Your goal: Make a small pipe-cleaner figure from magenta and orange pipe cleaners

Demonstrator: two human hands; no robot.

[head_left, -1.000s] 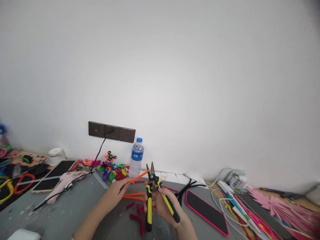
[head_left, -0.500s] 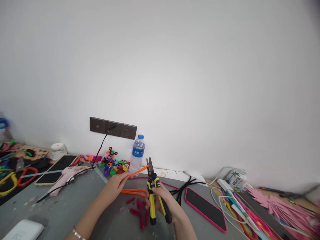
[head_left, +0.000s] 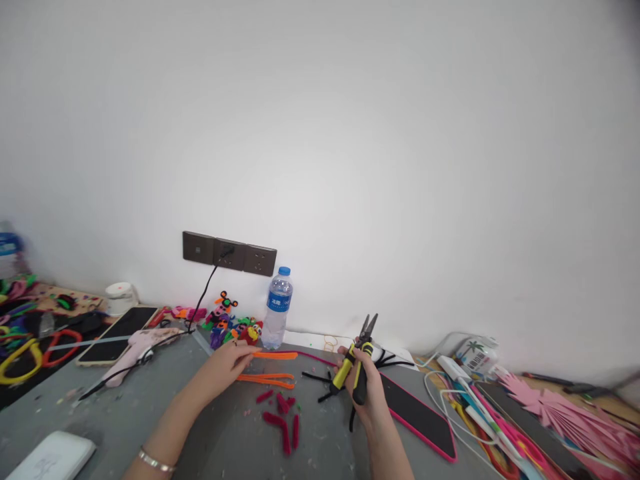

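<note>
Our left hand [head_left: 231,363] pinches orange strips [head_left: 277,355] pointing to three o'clock, our right hand [head_left: 371,383] grips pliers [head_left: 367,349] farther along that line, and red scraps [head_left: 283,404] lie at the strips' six o'clock.

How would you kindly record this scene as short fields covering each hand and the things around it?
Left hand: fingers at one end of straight orange fuzzy stems; grip unclear
Right hand: holding metal pliers with yellow-and-black handles, blade tips apart
Between the arms: short dark-red fuzzy pieces on the grey tabletop
Beside right hand: flat black smartphone with pink edging
Behind left hand: upright clear plastic bottle with blue cap and label, beside multicoloured fuzzy figures
</note>
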